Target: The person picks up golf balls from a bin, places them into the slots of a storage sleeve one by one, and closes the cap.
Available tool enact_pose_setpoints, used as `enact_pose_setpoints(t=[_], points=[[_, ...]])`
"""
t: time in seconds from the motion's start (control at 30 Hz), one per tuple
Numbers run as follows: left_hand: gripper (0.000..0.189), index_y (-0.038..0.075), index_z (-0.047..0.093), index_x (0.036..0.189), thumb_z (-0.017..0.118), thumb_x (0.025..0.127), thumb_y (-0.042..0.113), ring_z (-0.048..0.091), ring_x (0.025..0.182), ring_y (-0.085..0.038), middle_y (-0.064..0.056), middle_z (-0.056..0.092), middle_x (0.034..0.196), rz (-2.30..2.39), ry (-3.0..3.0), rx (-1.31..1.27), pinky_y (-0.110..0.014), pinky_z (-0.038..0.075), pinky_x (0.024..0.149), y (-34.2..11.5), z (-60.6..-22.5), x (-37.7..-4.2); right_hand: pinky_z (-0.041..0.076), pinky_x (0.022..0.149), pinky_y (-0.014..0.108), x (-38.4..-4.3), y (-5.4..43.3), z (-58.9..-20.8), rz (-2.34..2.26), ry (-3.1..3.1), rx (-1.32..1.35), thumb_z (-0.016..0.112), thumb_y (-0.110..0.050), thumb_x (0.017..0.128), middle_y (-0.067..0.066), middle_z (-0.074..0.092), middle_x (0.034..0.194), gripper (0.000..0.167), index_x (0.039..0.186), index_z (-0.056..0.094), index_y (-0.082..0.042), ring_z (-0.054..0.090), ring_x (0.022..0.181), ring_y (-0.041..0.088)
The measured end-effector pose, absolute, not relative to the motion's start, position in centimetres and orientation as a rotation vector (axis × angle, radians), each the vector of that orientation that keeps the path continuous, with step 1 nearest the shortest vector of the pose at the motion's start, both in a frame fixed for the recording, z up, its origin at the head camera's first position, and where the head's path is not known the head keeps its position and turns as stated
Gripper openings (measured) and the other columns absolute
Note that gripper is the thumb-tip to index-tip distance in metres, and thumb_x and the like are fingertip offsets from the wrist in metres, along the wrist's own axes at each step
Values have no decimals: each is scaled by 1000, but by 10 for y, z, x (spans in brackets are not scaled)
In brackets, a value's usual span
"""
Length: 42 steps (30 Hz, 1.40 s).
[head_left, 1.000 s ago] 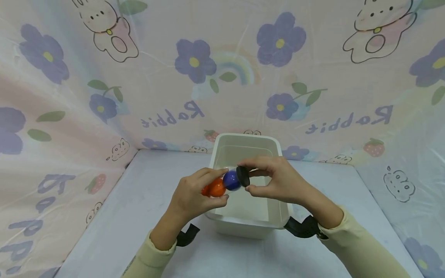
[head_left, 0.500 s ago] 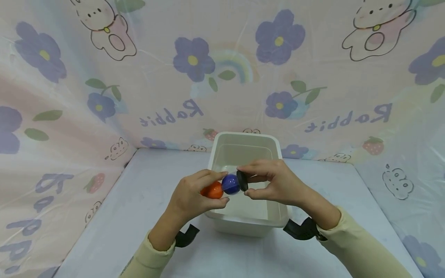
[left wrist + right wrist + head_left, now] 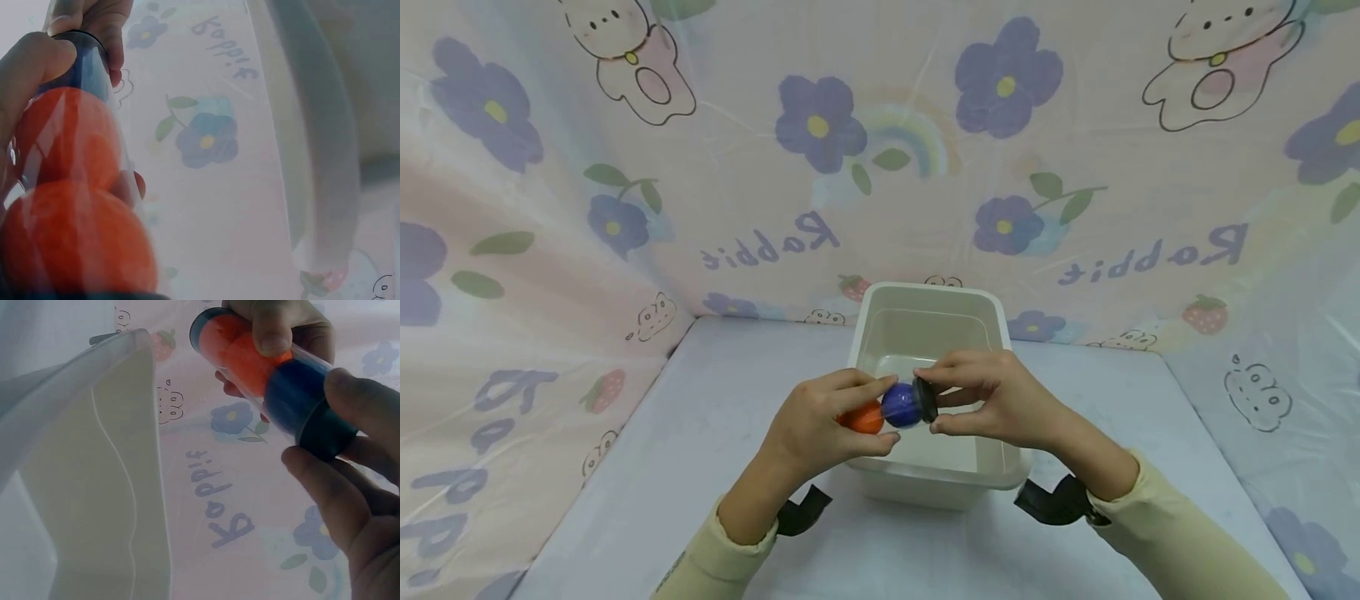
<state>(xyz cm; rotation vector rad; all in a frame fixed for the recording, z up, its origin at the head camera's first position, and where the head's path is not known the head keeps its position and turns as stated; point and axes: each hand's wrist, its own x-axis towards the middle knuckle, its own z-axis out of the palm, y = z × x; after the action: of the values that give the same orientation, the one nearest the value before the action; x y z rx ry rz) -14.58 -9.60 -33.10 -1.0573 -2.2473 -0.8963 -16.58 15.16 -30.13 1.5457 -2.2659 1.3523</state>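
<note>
Above the bin, both hands hold a clear tube [image 3: 294, 394] of coloured balls. Two orange balls [image 3: 69, 234] and a blue ball [image 3: 899, 405] show through its wall. My left hand [image 3: 820, 417] grips the tube around the orange balls, its thumb and index finger reaching toward the blue one. The fingertips and thumb of my right hand [image 3: 1000, 396] pinch a black cap [image 3: 331, 434] at the blue ball's end. A second dark cap [image 3: 203, 328] covers the far end in the right wrist view. In the head view, the left hand hides that end.
A cream plastic bin [image 3: 917, 492] stands on the white table [image 3: 715, 400], directly under the hands. Printed sheeting [image 3: 910, 233] with rabbits and flowers walls the table at the back and both sides. A black strap [image 3: 1056, 500] sticks out at each wrist.
Both hands and the tube have sunk slightly in the head view. The black cap's angle has shifted a little in the right fingers. Both grips stay in place.
</note>
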Motion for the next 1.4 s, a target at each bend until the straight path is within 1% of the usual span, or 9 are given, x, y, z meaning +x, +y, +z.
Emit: enact_pose_setpoints(t=[0.2,0.4,0.63,0.8,1.0,1.07,1.13,1.23,1.4], points=[[53,4,73,110,88,63,20,66,72,-11,-5,71,91,-876,-2190,-1104,-16,55,66,-94,-334,-148,58,74,27,-164,152,-299,1307,-2280,1554,76,4,76,17,65,105,48,121,63,6,71,93,24],[54,4,73,110,89,61,22,66,70,-11,-5,71,90,-814,-2159,-1122,-17,55,65,-94,-334,-149,58,74,27,-164,150,-301,1303,-2282,1562,75,4,76,16,65,105,46,121,62,9,70,94,24],[54,2,73,108,89,60,23,67,71,-11,-6,72,89,-792,-2120,-1129,-17,56,66,-92,-338,-153,58,73,26,-163,148,-301,1286,-2212,1574,76,7,73,15,64,102,47,118,63,11,71,91,23],[54,2,74,107,89,60,25,68,71,-11,-6,73,89,-767,-2108,-1129,-17,56,66,-90,-339,-154,57,73,24,-163,148,-302,1198,-2209,1593,77,5,74,14,64,102,48,119,62,12,70,90,22],[53,4,74,104,89,59,27,71,73,-11,-5,74,89,-768,-2009,-1143,-17,56,66,-85,-342,-157,56,76,19,-161,154,-301,997,-2227,1563,74,-10,81,8,65,108,41,119,62,1,68,93,14],[53,4,73,104,89,60,28,71,74,-11,-4,74,90,-761,-1977,-1146,-18,56,66,-83,-343,-159,55,78,18,-160,156,-300,963,-2233,1537,73,-15,82,6,64,109,40,118,62,-3,67,95,13],[53,6,72,104,89,60,31,72,75,-12,-4,75,91,-740,-1962,-1129,-19,57,66,-82,-344,-160,55,79,18,-159,156,-300,949,-2236,1507,72,-17,82,6,65,109,41,118,61,-2,66,96,13],[55,6,69,104,89,60,31,72,75,-13,-5,75,91,-732,-1970,-1081,-21,57,65,-82,-344,-161,55,81,20,-160,156,-301,959,-2239,1447,72,-17,82,7,65,112,44,121,61,-1,66,98,15],[58,5,66,108,90,60,28,72,79,-16,-7,73,95,-838,-2037,-939,-25,58,69,-87,-347,-162,54,85,21,-162,161,-305,987,-2230,1344,76,-10,78,8,64,120,51,126,60,-4,63,105,16]])
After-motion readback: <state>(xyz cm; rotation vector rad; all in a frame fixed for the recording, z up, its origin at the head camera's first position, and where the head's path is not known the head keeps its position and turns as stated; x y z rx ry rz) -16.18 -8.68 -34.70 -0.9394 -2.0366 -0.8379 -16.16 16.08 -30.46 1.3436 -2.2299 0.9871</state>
